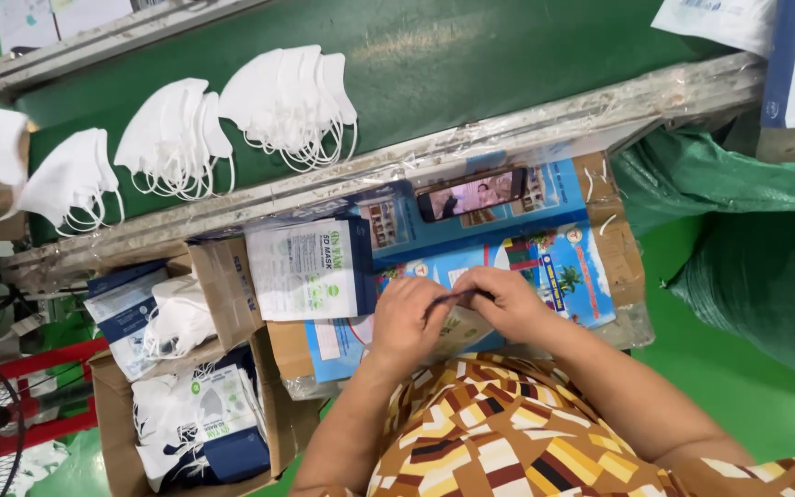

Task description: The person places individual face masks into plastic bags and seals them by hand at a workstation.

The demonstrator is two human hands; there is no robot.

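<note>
On the blue printed carton point(517, 244) before us, our left hand point(404, 322) and right hand point(508, 299) pinch the mouth of a clear mask packet point(457, 322) between them. We could tear the thin film or seal it crooked, since our fingers crowd its edge.

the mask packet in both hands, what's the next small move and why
Probably press the packet's open end shut. The left hand and right hand pinch that edge together over the blue printed carton, and finished packets stand just beside them.
</note>
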